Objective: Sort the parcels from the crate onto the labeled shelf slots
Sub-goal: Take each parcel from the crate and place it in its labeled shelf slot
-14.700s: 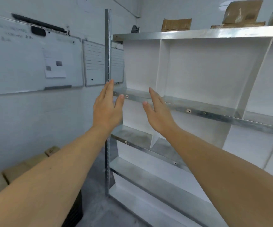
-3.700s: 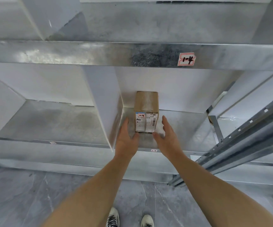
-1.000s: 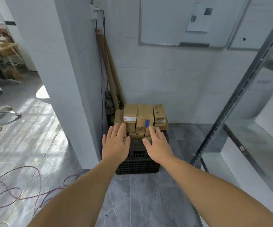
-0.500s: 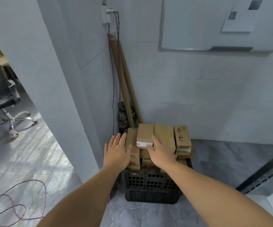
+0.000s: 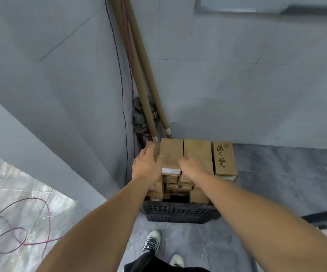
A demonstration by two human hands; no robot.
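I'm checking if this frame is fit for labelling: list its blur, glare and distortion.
Head view: the left hand and right hand are motion-smeared over the parcels; head view: daylight glares off the floor at left; head view: the wide angle bends the wall lines and the tubes; head view: the crate is fairly sharp.

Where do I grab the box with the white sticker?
Best bet: take the box with the white sticker by its two long sides, reaching down from above. It lies flat on top of the crate pile, and a neighbouring box sits against its right side.
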